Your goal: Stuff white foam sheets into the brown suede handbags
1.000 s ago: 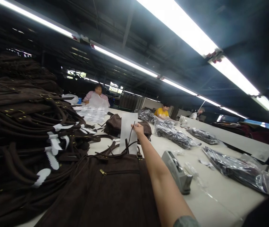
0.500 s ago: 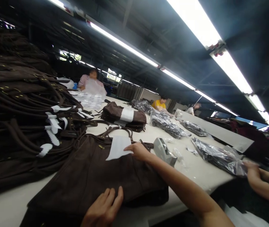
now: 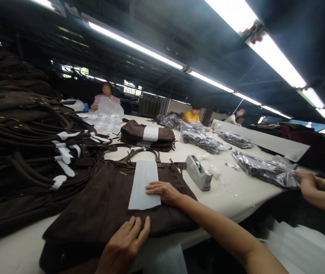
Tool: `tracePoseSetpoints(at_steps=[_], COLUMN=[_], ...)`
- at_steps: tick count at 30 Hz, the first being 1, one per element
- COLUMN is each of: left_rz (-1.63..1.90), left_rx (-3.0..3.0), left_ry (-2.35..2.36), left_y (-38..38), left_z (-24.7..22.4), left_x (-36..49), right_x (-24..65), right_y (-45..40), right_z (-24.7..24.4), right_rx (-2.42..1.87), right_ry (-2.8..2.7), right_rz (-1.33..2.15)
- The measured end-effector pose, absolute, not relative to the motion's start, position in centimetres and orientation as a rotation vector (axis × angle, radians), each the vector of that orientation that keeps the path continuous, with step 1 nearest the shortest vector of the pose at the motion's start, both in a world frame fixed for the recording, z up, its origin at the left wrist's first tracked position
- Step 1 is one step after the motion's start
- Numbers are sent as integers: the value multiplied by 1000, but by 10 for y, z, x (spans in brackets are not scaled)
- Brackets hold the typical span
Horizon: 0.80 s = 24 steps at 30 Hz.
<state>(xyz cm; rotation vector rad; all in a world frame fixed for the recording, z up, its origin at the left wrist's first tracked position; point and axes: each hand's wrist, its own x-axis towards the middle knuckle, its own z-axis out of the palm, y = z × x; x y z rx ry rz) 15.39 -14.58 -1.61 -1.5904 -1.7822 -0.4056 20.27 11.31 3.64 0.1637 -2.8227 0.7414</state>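
A dark brown bag (image 3: 93,209) lies flat on the pale table, its looped handles pointing away from me. Over its upper middle rests a white paper sheet (image 3: 142,190), laid lengthwise down the front. My right hand (image 3: 164,192) lies with its fingers on the sheet's right side. Near the bag's lower edge, my left hand (image 3: 128,239) rests on the brown fabric, fingers spread a little. Just right of the bag stands a grey tape dispenser (image 3: 199,173). Behind the bag sits a rolled brown bag (image 3: 165,136) with a white paper band (image 3: 151,133) around it.
Brown bags (image 3: 22,152) are piled high at the left. Plastic-wrapped bags (image 3: 202,140) lie farther along the table (image 3: 225,198). At the right, another person's hands (image 3: 306,178) touch a wrapped bag (image 3: 262,167). White sheets (image 3: 299,243) are at the lower right. People sit behind.
The white sheet now lies longer and flatter down the bag's front. My right hand has moved down with its fingers flatter on it. My left hand has barely moved.
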Motion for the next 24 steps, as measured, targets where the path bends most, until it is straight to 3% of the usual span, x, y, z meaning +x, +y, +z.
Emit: tracePoseSetpoints(at_steps=[5,11,14,20,24], left_rz=[-298,-227,-279,-248,-203], left_rx=[-1688,-1775,-1936,-2067,-2135], left_ry=[-1741,-1849,-2014,-2507,-2327], left_y=[-153,-162,-159,-90,-40], left_z=[-9,-6,21,100,76], left_x=[144,139,135,118,93], right_x=[205,206,208,218,225], right_y=[117,111,111,114,112], right_z=[28,25,26,40,50], right_rx=[99,33,75,163,146], right_ry=[-2730,-2757,-2773,-2854,-2978], right_rz=[1045,870,963,1064,960])
